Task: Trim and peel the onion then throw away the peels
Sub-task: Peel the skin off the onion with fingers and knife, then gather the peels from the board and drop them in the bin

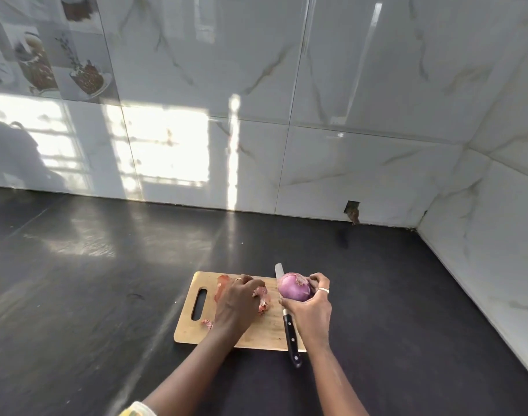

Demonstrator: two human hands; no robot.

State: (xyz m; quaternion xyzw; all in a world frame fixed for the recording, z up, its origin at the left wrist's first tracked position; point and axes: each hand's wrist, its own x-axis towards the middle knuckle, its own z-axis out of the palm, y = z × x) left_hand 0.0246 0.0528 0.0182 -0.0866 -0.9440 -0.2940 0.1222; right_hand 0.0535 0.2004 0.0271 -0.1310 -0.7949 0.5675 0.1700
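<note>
A dark, dull surface [76, 280] runs back to glossy white marble-look wall tiles [346, 85], which meet in a corner [418, 229] on the right. Sunlight throws a bright window pattern [163, 145] on the wall. Picture tiles [46, 55] sit at upper left.

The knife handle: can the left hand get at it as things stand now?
Probably yes. The knife handle lies bare at the cutting board edge, just beside the left hand, with nothing between. That hand grips peels and would have to drop them first.
</note>
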